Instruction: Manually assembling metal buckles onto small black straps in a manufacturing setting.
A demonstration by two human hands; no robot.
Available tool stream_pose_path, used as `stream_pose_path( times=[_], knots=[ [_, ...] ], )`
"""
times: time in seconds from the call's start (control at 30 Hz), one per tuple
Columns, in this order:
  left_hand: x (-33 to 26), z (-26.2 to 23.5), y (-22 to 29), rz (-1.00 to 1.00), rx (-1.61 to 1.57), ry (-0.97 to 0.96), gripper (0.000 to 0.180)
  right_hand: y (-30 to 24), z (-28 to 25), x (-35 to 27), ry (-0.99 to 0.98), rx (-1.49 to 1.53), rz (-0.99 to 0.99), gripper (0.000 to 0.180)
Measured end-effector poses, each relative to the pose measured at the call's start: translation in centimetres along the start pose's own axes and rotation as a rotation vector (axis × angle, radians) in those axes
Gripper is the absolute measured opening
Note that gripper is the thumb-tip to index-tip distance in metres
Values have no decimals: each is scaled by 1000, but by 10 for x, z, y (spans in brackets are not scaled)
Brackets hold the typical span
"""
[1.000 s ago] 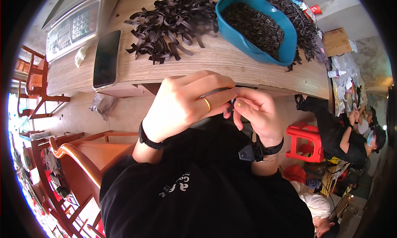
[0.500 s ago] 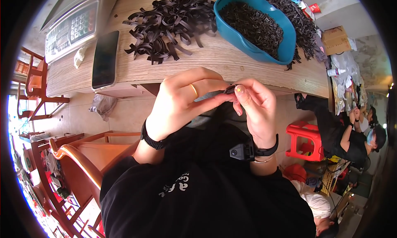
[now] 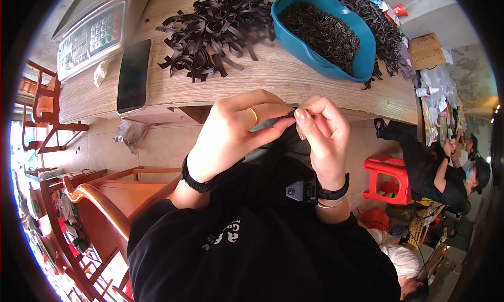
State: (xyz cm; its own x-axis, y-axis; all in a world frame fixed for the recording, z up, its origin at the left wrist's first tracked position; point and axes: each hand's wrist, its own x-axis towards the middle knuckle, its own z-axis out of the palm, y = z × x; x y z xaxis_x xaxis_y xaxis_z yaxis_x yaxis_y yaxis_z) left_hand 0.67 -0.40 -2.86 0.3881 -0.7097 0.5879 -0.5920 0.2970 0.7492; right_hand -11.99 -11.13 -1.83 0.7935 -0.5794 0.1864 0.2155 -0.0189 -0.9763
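In front of the table edge, my left hand and my right hand meet fingertip to fingertip. Between them is a small dark strip, mostly covered by the fingers. My left thumb and forefinger pinch one side of it, and my right thumb and fingers close on the other. On the table beyond lies a loose heap of dark flat strips. To its right, a blue-green plastic tub holds many short dark pieces. Another dark heap spreads past the tub.
At the table's left are a phone, a crumpled white tissue and a scale with a keypad. A wooden chair stands at lower left, a red stool at right. A masked co-worker sits farther right.
My left hand has turned and shifted slightly right, and my right wrist slightly left. Less of the dark strip shows between the fingertips. The things on the table have not moved.
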Motion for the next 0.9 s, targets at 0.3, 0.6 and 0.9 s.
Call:
stream_pose_path(
  times=[0.3,0.6,0.9],
  knots=[
    [1,-4,2,53,88,-30,21,-3,-2,0,-23,23,18,14],
    [3,-2,2,-180,-205,-93,9,-1,-4,-1,-19,-19,-31,14],
    [4,0,-17,-79,-39,-123,9,3,-10,4,73,-337,-198,13]
  ],
)
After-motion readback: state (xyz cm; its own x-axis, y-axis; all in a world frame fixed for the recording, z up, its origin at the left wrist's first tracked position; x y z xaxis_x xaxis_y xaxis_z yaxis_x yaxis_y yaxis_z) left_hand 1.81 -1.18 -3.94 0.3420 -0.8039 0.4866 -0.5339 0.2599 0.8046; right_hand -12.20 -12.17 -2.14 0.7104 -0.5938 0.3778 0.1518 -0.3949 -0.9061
